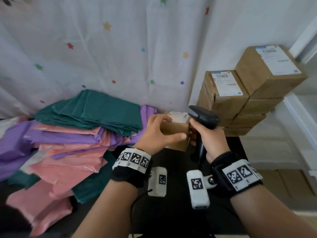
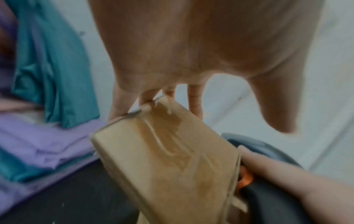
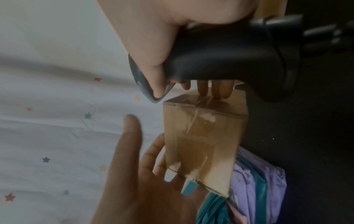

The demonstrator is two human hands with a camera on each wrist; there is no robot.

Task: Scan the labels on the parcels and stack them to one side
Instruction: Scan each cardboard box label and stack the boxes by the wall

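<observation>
My left hand [image 1: 158, 133] grips a small brown cardboard parcel [image 1: 175, 130] just above the black table, thumb on its near side and fingers over the top. A white label [image 1: 178, 116] shows on the parcel's top face. My right hand [image 1: 211, 139] holds a black barcode scanner [image 1: 204, 115] by its handle, with the head right beside the parcel's right edge and over the label. In the left wrist view the parcel [image 2: 172, 159] hangs from the fingers [image 2: 195, 101], and the scanner [image 2: 268, 150] sits at its right. The right wrist view shows the scanner [image 3: 229, 53] above the parcel [image 3: 203, 136].
Several labelled brown parcels [image 1: 240, 100] are stacked at the back right of the table [image 1: 171, 212]. A heap of teal [image 1: 96, 110], purple [image 1: 60, 134] and pink mailer bags [image 1: 68, 162] fills the left side. A white star-print curtain [image 1: 120, 48] hangs behind.
</observation>
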